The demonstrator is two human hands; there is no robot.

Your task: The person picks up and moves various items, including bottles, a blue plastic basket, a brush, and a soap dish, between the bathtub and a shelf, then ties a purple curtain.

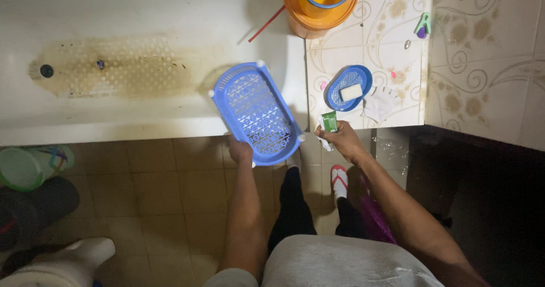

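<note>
Bathroom floor tiles run under my feet, with a stained white bathtub stretched across the wall side ahead of my left hand. Far off to that hand's left, a green-lidded tub sits on the floor, well apart from anything I am handling. My left hand is closed around the near rim of a blue plastic basket, an oval one with a lattice bottom, tilted up over the tub's edge and seemingly empty. Just right of it, my right hand is wrapped around a small green packet, held close beside the basket's lower corner. Beyond that hand, on the patterned tiled ledge, a blue soap dish carries a pale bar of soap, and a white cloth lies just beside the dish. Farther up from both hands an orange bucket stands at the tub's corner. By my reading, I am midway through gathering things, basket in one hand, packet in the other; bringing the two together would call for levelling the basket first so nothing slides out.
</note>
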